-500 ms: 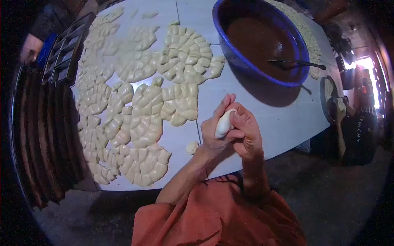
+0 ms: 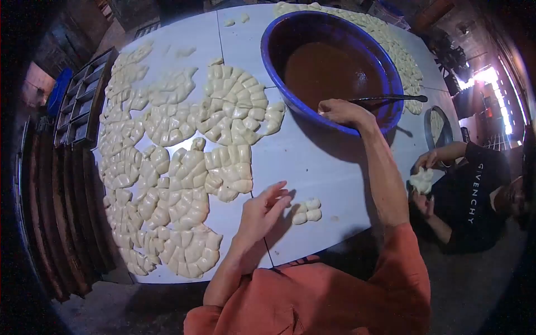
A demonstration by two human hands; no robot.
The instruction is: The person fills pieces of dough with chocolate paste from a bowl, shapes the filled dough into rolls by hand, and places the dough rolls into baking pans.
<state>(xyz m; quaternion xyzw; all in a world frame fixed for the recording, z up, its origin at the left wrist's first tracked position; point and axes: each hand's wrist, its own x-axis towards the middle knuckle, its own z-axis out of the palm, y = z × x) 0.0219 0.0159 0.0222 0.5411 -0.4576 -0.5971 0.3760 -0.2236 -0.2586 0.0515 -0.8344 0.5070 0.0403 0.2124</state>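
My left hand (image 2: pixel 263 213) hovers over the table with its fingers apart and nothing in it. Just right of it, a small cluster of pale dough pieces (image 2: pixel 306 211) lies on the white table (image 2: pixel 301 162). My right hand (image 2: pixel 345 111) reaches over the near rim of the blue basin (image 2: pixel 277 78), fingers bent together and pointing down; whether they hold anything is hidden. Brown filling (image 2: pixel 335 70) fills much of the basin, and a dark-handled spoon (image 2: pixel 391 97) rests across its right side. Many joined pale dough pieces (image 2: pixel 231 100) cover the table's left part.
A co-worker in a black shirt (image 2: pixel 474 195) at the right holds pale dough (image 2: pixel 422 180) near a round tray (image 2: pixel 438 125). More dough (image 2: pixel 385 44) lies behind the basin. A dark rack (image 2: pixel 86 100) and stacked dark boards (image 2: pixel 61 206) stand at the left.
My hands have parted: the right moved up to the basin, the left moved down and left. The white dough they held is gone from them, and a dough cluster now lies on the table.
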